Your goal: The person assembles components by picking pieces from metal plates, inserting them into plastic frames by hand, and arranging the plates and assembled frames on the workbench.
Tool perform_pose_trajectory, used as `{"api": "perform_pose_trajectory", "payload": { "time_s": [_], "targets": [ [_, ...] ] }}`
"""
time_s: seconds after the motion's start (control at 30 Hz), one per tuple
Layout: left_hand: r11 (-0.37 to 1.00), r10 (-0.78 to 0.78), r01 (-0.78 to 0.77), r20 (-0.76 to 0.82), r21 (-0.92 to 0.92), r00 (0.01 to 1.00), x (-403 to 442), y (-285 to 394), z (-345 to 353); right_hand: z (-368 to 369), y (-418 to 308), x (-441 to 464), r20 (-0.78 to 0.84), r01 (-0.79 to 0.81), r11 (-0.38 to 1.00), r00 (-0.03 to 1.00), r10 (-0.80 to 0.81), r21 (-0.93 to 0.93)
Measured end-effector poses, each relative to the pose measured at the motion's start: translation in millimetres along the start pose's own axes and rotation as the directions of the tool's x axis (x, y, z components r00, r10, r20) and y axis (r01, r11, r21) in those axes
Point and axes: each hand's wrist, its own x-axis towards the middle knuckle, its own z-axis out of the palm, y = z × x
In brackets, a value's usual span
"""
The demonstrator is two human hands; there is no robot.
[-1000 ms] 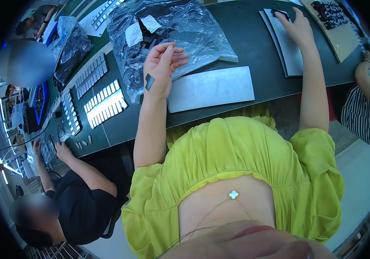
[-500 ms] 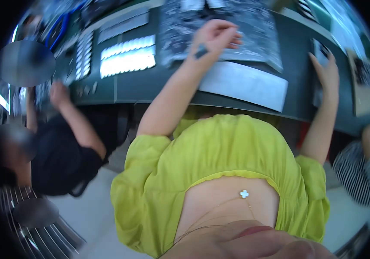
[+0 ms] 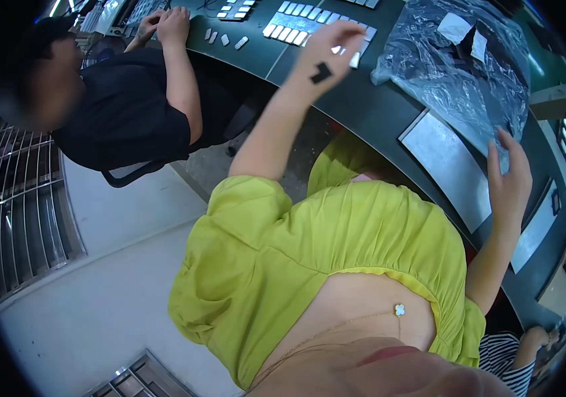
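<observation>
My left hand (image 3: 326, 63), a black patch on its back, is over the near edge of a flat panel of pale pieces (image 3: 286, 28). Its fingers curl and are blurred; whether anything is between them cannot be made out. My right hand (image 3: 511, 172) is open and holds nothing, thumb and fingers apart, by the lower edge of a clear plastic bag (image 3: 428, 49) with dark contents and white labels. Just left of that hand lies a silvery plate (image 3: 445, 162). Farther right is another plate (image 3: 535, 228) with a small dark-rimmed piece (image 3: 555, 200) on it.
A co-worker in black (image 3: 127, 109) sits on the left, both hands at the green table (image 3: 375, 112). Small pale pieces (image 3: 225, 39) lie near that person. A tan board (image 3: 561, 281) with dark items is at the far right, beside a striped sleeve (image 3: 508, 360).
The view has turned left. My left hand has moved from beside the bag to the panel of pale pieces. My right hand has left the dark-rimmed piece and moved left towards the bag.
</observation>
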Motion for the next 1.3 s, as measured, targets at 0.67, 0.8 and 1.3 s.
{"api": "perform_pose_trajectory", "payload": {
  "time_s": [0.67,0.8,1.3],
  "targets": [
    [0.766,-0.643,0.642,-0.047,-0.038,0.765,47,-179,-152,39,-78,32,0.652,-0.529,0.45,0.737,-0.178,0.72],
    [0.71,-0.703,0.704,0.033,-0.021,0.71,61,-175,-152,99,-90,85,0.715,-0.711,0.091,0.684,-0.145,0.698],
    [0.717,-0.679,0.69,0.126,-0.098,0.724,31,-124,-154,167,-76,126,0.763,-0.764,0.015,0.646,0.019,0.645]
  ]
}}
